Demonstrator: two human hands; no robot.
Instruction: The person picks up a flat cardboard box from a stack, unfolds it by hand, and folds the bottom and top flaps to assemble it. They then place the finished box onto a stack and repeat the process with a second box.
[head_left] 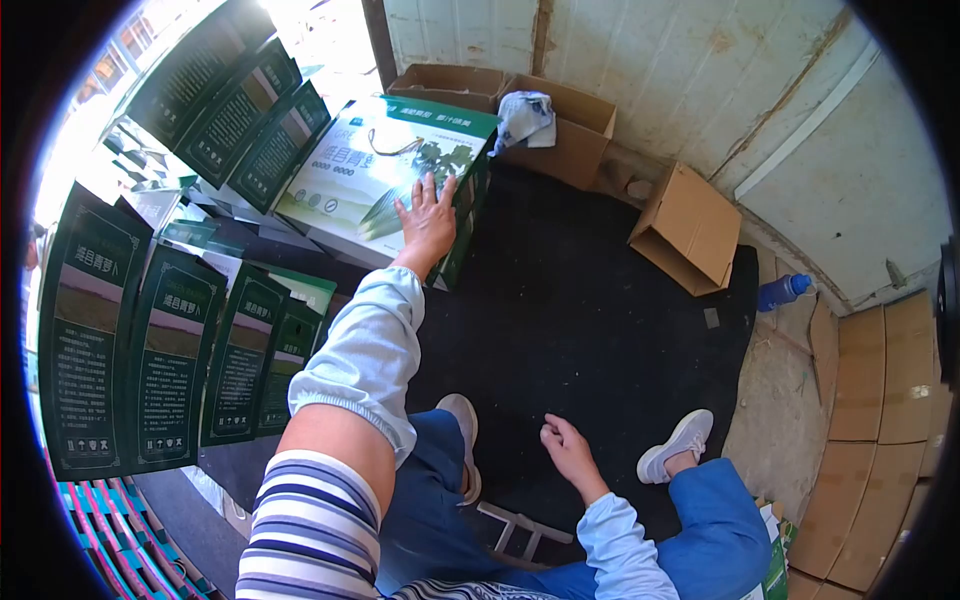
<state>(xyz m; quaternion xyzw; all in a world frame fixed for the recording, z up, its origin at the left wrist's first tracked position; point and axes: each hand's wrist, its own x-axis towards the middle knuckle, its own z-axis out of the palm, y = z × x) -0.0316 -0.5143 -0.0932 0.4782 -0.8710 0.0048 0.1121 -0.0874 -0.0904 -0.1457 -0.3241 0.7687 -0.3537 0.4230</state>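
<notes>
My left hand lies with spread fingers on the printed face of a green and white carton. That carton bears a radish picture and a cord handle, and rests at the upper left. Over the black mat, between my knees, is my right hand, its fingers loosely curled and nothing visible in them. To the left of my left arm stand several dark green printed cartons in a row. More green cartons lean behind them, partly washed out by glare.
Brown cardboard boxes stand along the wall, one with a cloth over its edge. An open brown box lies on the black mat. A blue bottle is at the right, near stacked brown cartons.
</notes>
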